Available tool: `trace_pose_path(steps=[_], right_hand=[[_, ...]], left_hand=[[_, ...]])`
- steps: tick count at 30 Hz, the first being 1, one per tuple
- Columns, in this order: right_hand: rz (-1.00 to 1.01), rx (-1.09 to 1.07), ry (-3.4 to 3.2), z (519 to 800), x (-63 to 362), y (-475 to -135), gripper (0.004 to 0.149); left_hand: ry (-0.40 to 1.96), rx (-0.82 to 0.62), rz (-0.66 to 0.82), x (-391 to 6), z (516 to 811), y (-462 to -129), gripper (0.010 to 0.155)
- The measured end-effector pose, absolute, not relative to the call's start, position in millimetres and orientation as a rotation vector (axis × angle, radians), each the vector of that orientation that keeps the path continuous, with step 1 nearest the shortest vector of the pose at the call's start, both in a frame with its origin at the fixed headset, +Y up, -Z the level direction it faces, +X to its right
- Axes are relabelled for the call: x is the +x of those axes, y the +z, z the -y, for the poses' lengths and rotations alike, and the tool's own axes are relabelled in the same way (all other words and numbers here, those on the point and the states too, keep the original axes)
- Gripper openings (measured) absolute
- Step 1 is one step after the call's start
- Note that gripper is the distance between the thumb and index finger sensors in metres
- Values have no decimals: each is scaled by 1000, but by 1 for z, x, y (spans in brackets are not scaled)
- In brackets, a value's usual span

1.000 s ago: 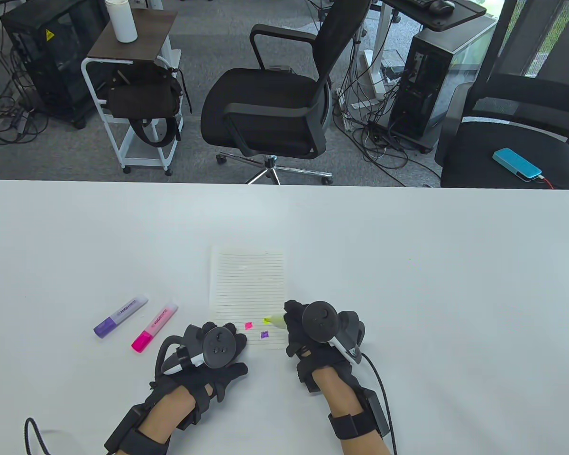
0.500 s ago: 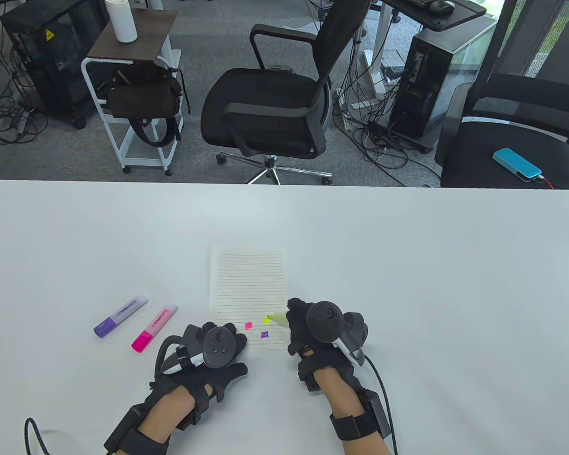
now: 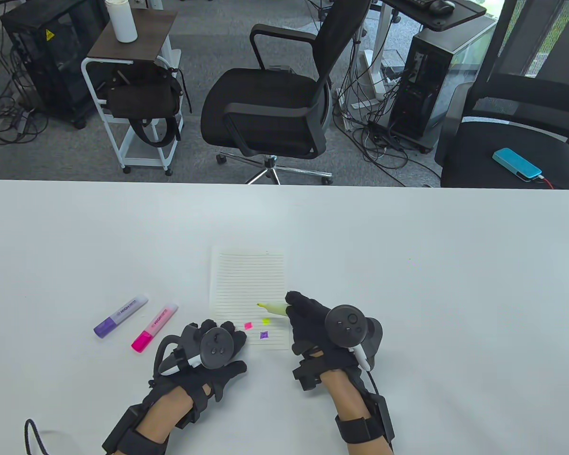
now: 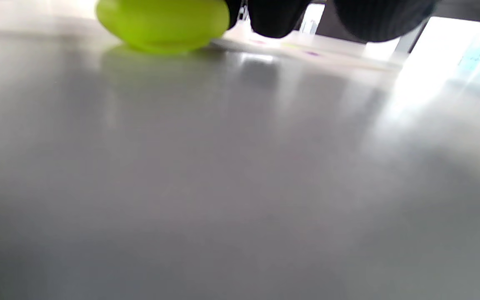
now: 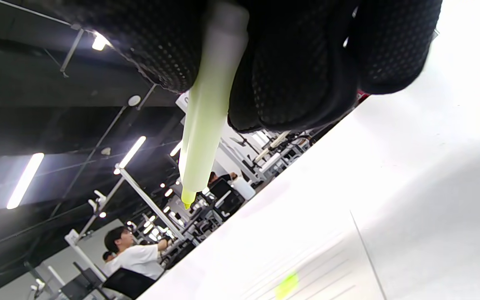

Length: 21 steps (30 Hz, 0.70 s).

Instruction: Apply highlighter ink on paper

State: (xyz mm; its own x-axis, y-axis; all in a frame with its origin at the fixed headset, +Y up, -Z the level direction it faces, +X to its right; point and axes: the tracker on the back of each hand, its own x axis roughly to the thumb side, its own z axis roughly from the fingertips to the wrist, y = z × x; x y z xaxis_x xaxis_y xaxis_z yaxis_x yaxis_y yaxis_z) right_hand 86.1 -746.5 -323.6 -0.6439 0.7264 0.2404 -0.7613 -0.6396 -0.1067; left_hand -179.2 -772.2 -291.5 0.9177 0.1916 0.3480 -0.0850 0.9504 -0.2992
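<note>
A lined paper sheet (image 3: 246,284) lies on the white table (image 3: 408,265) with small pink (image 3: 248,325), yellow (image 3: 265,321) and purple (image 3: 264,334) marks near its bottom edge. My right hand (image 3: 295,303) grips an uncapped yellow highlighter (image 3: 276,308), whose tip points left and is off the sheet above the yellow mark. In the right wrist view the highlighter (image 5: 206,125) sticks out between my fingers, clear of the paper (image 5: 306,258). My left hand (image 3: 218,334) rests at the sheet's lower left corner. It holds a yellow-green cap (image 4: 163,23) against the table.
A purple highlighter (image 3: 121,315) and a pink highlighter (image 3: 154,327), both capped, lie left of the paper. Office chairs (image 3: 270,104), a small cart (image 3: 133,85) and computer towers stand beyond the table's far edge.
My right hand has turned and shifted right, and the highlighter tip has lifted off the yellow mark to point farther up the sheet. The left hand has barely moved.
</note>
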Motion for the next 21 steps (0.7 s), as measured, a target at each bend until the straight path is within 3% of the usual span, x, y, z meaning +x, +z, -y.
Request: trace_pose_path(steps=[8,14,21], right_hand=[[276,263,2238,742,87,-322,40],[266,271,2237,742,87,-321,40],[249,277,2245,741,86,-321,40]], left_hand=[[265,-97,171,-230,739,-296,63],[263,-196,64,-255,736,-299,59],[96,-323,122,-224,752,-297,71]])
